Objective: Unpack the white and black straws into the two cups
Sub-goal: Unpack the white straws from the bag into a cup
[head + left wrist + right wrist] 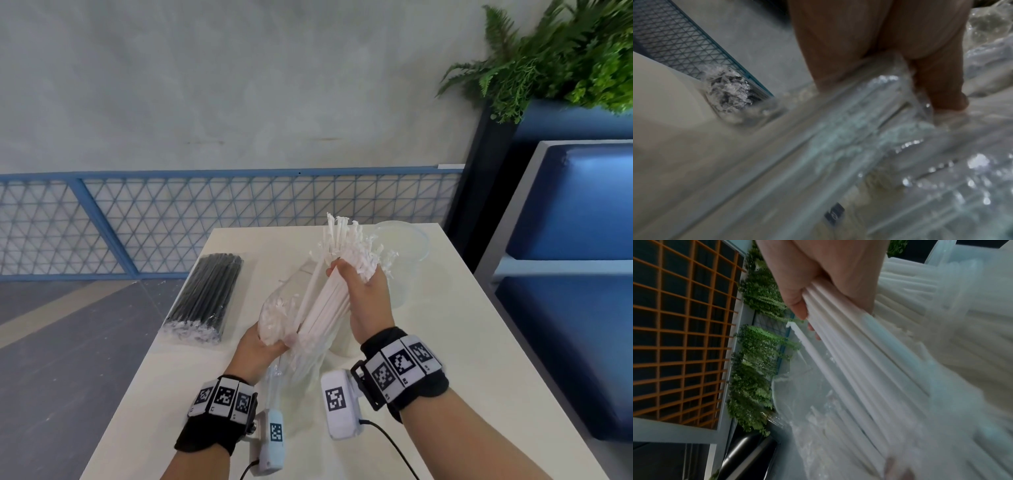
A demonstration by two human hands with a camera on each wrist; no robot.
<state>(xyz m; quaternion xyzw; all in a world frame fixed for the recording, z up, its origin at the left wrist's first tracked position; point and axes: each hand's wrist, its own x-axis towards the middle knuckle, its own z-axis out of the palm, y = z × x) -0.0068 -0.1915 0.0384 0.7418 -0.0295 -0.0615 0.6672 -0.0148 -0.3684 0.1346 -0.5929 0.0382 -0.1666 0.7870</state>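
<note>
The worktop (pixel 462 359) is a cream rectangular surface. On its far left part lies a sealed pack of black straws (pixel 205 298), lengthwise, near the left edge. At the far right stands a clear cup (pixel 407 253), upright, well apart from the pack.

White paper-wrapped straws (pixel 329 301) in a clear plastic bag (pixel 274 308); black straws (pixel 205 294) in clear wrap. Cream tabletop (pixel 462 359). Translucent plastic cup (pixel 407 253). Black wristbands (pixel 404 370) w/ b&w square-code tags. Blue lattice railing (pixel 205 219).
</note>
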